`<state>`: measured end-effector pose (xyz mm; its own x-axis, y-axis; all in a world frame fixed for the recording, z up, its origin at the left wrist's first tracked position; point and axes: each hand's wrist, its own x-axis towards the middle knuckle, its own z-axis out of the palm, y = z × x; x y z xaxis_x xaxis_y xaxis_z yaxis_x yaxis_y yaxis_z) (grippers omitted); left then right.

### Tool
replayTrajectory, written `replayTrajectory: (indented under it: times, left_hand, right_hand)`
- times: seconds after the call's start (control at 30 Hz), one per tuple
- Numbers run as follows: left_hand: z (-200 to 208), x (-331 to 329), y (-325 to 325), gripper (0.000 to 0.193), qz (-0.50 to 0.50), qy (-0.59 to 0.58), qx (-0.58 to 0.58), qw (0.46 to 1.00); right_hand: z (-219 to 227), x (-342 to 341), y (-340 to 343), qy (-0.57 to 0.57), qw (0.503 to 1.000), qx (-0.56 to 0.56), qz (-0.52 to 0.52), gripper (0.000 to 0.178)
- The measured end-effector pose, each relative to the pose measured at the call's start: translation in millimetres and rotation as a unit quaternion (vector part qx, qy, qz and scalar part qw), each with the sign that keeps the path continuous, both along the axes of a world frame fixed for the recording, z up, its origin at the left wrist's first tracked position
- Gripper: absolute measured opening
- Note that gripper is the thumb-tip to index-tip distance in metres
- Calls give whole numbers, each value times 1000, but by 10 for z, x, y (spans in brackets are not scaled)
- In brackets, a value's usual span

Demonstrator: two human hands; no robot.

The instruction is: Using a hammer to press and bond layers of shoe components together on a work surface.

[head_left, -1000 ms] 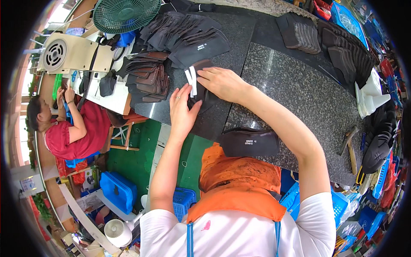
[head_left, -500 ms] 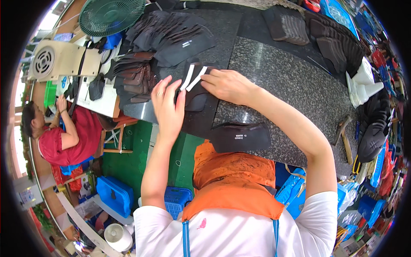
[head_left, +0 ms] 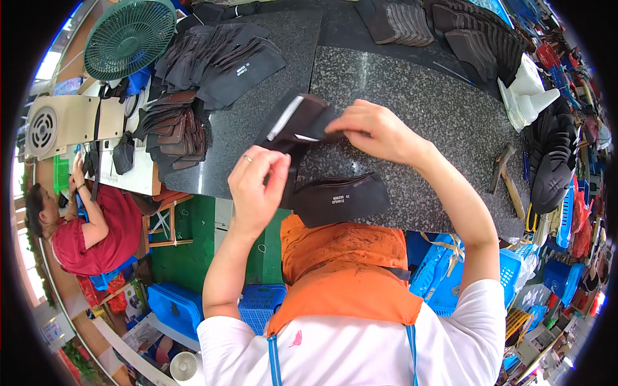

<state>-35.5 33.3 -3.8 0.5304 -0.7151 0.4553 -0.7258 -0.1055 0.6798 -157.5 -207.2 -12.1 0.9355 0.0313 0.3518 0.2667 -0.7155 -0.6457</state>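
A dark brown leather piece [head_left: 306,118] is tilted above the black worktop in front of me, with a long white strip [head_left: 284,118] along its left side. A second white strip [head_left: 307,137] shows only partly at the lower edge. My left hand [head_left: 254,190] is closed at the piece's lower left corner, thumb against forefinger; the exact grip is partly hidden. My right hand [head_left: 380,135] pinches the right edge, fingers curled. Just below, near the table's front edge, lies a small stack of black leather pieces [head_left: 344,201] with white printing.
Piles of black pieces [head_left: 241,74] and brown pieces [head_left: 177,128] lie left. More stacked pieces [head_left: 396,24] lie at the back. A hammer [head_left: 505,177] and white cones [head_left: 531,96] are right. A person in red [head_left: 96,222] sits left, near a green fan [head_left: 129,38].
The leather piece has tilted and turned, so one white strip now shows less. My left hand has moved down and its fingers have closed; my right hand has shifted right. The view has shifted.
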Motion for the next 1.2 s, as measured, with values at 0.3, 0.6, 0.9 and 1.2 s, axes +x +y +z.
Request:
replayTrajectory:
  times: [0.3, 0.6, 0.9, 1.2]
  left_hand:
    - [-173, 428, -186, 41, -58, 52, 221, 972]
    - [-160, -34, -117, 77, -236, 685, 113, 681]
    - [101, -118, -276, 20, -165, 267, 351, 882]
    - [-129, -363, 419, 30, -260, -100, 158, 947]
  right_hand:
    - [173, -363, 79, 48, 990, 70, -117, 22]
    - [-142, -958, 887, -122, 980, -106, -113, 36]
    - [-141, -981, 1155, 60, 978, -195, -42, 44]
    - [-217, -1034, 1359, 93, 977, -175, -73, 36]
